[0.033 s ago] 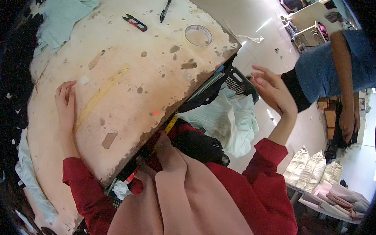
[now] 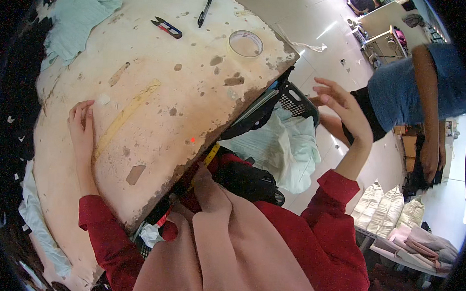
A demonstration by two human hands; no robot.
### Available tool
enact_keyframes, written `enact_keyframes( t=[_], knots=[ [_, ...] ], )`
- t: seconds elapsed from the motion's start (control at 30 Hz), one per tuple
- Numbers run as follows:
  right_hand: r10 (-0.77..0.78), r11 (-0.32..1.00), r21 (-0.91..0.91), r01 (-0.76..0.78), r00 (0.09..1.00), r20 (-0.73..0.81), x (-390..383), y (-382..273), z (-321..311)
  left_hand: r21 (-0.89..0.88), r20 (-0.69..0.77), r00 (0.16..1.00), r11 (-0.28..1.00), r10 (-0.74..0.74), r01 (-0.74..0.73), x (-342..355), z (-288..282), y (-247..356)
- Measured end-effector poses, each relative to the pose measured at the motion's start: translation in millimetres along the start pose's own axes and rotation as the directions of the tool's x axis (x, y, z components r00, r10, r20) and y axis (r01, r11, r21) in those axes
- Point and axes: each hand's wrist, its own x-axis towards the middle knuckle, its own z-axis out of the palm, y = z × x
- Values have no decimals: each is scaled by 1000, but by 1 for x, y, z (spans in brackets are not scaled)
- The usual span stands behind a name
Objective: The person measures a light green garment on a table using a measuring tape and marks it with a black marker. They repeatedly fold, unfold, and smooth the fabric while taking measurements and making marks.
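Stained table (image 2: 193,97) at ten o'clock, cloth (image 2: 282,150) at three.
We rest our left hand (image 2: 80,120), loosely uncurled, on the table at nine; our empty right hand (image 2: 345,106) hovers, loosely spread, at two.

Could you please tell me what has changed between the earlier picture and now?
The right hand shifted slightly to the right, beside the table; the co-worker in blue sits a little lower in the picture. Neither of the hands took hold of or let go of anything. The left hand, pen and snips stayed put.
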Motion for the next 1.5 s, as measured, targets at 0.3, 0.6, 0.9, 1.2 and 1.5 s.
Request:
enact_keyframes(
  t=[0.3,0.6,0.9,1.2,1.5],
  knots=[
    [-322,939,-141,312,945,-53,87,-32,54,288,-111,991,957,69,-34,22,7,-4],
    [-664,577,-764,290,711,-232,197,0,185,344,-325,946,929,-20,138,78,17,-25],
    [-789,447,-805,390,595,-150,245,-75,223,369,-475,876,922,81,115,149,11,-69],
    [-792,330,-910,251,598,-122,283,-78,270,-59,-473,833,953,-288,296,167,-9,-83],
    [-844,506,119,854,519,-136,268,-190,429,-671,-730,512,333,-454,-662,118,-139,38]
  ],
)
